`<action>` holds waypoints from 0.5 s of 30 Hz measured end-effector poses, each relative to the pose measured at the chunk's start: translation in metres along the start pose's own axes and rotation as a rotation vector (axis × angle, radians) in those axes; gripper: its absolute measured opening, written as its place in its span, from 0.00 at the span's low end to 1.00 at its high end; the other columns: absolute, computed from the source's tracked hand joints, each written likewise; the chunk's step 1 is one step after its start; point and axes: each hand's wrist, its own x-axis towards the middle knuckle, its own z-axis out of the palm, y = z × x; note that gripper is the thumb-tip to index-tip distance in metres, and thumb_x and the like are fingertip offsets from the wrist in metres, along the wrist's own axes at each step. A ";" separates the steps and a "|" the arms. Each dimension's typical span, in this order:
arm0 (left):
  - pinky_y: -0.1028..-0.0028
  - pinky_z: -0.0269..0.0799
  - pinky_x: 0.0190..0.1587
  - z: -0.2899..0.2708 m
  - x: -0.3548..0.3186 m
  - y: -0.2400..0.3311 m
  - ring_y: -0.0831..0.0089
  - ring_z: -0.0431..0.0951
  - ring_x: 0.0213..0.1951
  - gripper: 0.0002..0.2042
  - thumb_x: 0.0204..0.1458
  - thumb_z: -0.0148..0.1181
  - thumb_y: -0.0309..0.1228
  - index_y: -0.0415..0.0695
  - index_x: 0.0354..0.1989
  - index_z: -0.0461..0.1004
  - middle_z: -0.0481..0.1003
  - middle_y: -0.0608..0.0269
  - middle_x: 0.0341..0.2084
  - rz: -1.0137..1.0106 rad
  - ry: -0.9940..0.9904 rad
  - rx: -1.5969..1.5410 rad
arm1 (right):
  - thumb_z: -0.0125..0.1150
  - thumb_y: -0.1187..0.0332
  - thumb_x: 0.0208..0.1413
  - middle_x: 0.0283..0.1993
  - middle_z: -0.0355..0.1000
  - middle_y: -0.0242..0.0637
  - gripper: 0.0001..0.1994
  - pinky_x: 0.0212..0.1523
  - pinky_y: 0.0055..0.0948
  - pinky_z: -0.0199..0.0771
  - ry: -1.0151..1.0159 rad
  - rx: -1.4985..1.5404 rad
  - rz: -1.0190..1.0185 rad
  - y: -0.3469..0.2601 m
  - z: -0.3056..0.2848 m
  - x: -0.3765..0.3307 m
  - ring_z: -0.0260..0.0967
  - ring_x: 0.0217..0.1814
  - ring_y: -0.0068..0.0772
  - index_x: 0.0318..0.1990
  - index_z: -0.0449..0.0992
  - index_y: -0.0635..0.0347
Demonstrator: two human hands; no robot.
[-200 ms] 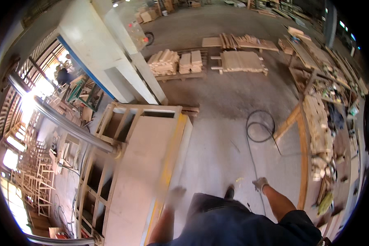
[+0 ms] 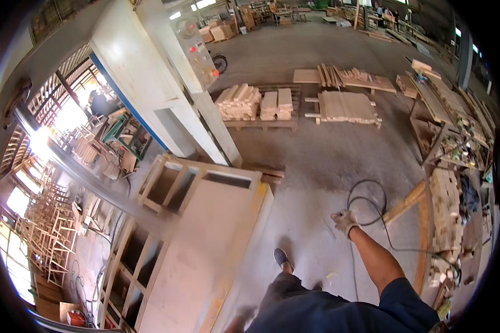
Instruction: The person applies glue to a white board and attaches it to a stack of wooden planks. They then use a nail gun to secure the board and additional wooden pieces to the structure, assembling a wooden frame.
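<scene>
Two hands have shifted: gloved right hand [image 2: 345, 222] has swung out, loosely closed, empty, above the hose [image 2: 366, 202]; left hand [image 2: 240, 317] has dropped, blurred, grip unreadable.

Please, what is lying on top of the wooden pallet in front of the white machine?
On the wooden pallet lie stacks of short pale boards, in about three piles side by side. What is under the stacks, between the boards and the pallet slats, is covered and cannot be seen.

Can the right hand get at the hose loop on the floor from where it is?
Probably yes. The gloved right hand hangs beside the black hose coiled on the bare concrete, with nothing between them; the plank lies beyond the loop. It would mean stooping.
</scene>
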 end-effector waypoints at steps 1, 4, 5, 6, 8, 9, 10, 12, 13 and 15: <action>0.59 0.81 0.45 0.008 0.006 0.005 0.63 0.86 0.39 0.15 0.64 0.60 0.42 0.59 0.56 0.84 0.87 0.63 0.43 -0.264 -0.046 -0.364 | 0.65 0.53 0.66 0.50 0.82 0.39 0.19 0.53 0.32 0.79 0.000 0.007 -0.074 -0.029 0.004 0.022 0.79 0.50 0.35 0.53 0.81 0.60; 0.60 0.80 0.42 -0.062 0.061 0.036 0.65 0.84 0.36 0.17 0.64 0.62 0.44 0.57 0.58 0.83 0.86 0.62 0.40 -0.284 0.097 -0.675 | 0.66 0.55 0.66 0.61 0.78 0.43 0.24 0.61 0.32 0.78 0.045 0.013 -0.324 -0.133 -0.003 0.099 0.75 0.64 0.36 0.63 0.77 0.60; 0.61 0.80 0.41 -0.089 0.084 0.053 0.65 0.83 0.35 0.17 0.63 0.63 0.44 0.56 0.58 0.83 0.86 0.62 0.39 -0.257 0.130 -0.716 | 0.67 0.56 0.66 0.65 0.77 0.44 0.26 0.64 0.32 0.77 0.058 0.001 -0.409 -0.173 -0.008 0.120 0.74 0.68 0.36 0.66 0.76 0.60; 0.61 0.80 0.40 -0.114 0.100 0.062 0.66 0.83 0.34 0.18 0.63 0.64 0.45 0.55 0.59 0.83 0.85 0.62 0.38 -0.240 0.170 -0.759 | 0.66 0.55 0.66 0.68 0.75 0.46 0.28 0.68 0.34 0.75 0.057 -0.052 -0.440 -0.216 -0.007 0.125 0.71 0.72 0.39 0.69 0.74 0.60; 0.62 0.79 0.38 -0.166 0.125 0.074 0.67 0.82 0.33 0.20 0.63 0.65 0.46 0.54 0.60 0.83 0.85 0.61 0.36 -0.205 0.245 -0.828 | 0.66 0.54 0.66 0.74 0.71 0.50 0.33 0.75 0.39 0.69 0.060 -0.145 -0.496 -0.312 -0.014 0.106 0.65 0.78 0.46 0.75 0.69 0.59; 0.62 0.79 0.37 -0.190 0.141 0.085 0.67 0.81 0.32 0.20 0.63 0.66 0.47 0.53 0.60 0.82 0.85 0.61 0.35 -0.173 0.270 -0.849 | 0.65 0.53 0.67 0.76 0.68 0.52 0.34 0.77 0.40 0.65 0.069 -0.152 -0.560 -0.346 -0.019 0.113 0.62 0.80 0.49 0.75 0.67 0.61; 0.63 0.79 0.35 -0.206 0.150 0.088 0.68 0.81 0.31 0.21 0.63 0.67 0.47 0.52 0.61 0.82 0.84 0.61 0.34 -0.155 0.301 -0.870 | 0.63 0.51 0.67 0.78 0.65 0.53 0.36 0.80 0.41 0.61 0.064 -0.155 -0.619 -0.376 -0.018 0.120 0.59 0.82 0.51 0.76 0.65 0.63; 0.64 0.78 0.33 -0.230 0.168 0.092 0.69 0.80 0.29 0.23 0.62 0.68 0.48 0.50 0.62 0.82 0.84 0.60 0.32 -0.097 0.365 -0.906 | 0.62 0.50 0.68 0.80 0.61 0.54 0.37 0.82 0.43 0.56 0.084 -0.150 -0.752 -0.428 -0.016 0.144 0.55 0.84 0.54 0.77 0.63 0.64; 0.64 0.78 0.32 -0.235 0.176 0.090 0.70 0.79 0.28 0.24 0.62 0.69 0.49 0.49 0.62 0.82 0.83 0.60 0.31 -0.047 0.409 -0.911 | 0.63 0.51 0.67 0.81 0.60 0.55 0.37 0.83 0.43 0.55 0.111 -0.142 -0.826 -0.453 -0.014 0.164 0.54 0.85 0.54 0.77 0.62 0.64; 0.65 0.77 0.30 -0.230 0.182 0.072 0.71 0.78 0.26 0.26 0.62 0.70 0.50 0.48 0.63 0.82 0.83 0.60 0.29 0.048 0.512 -0.905 | 0.63 0.53 0.67 0.82 0.58 0.55 0.38 0.83 0.43 0.53 0.125 -0.093 -0.992 -0.513 -0.005 0.192 0.52 0.85 0.55 0.78 0.60 0.65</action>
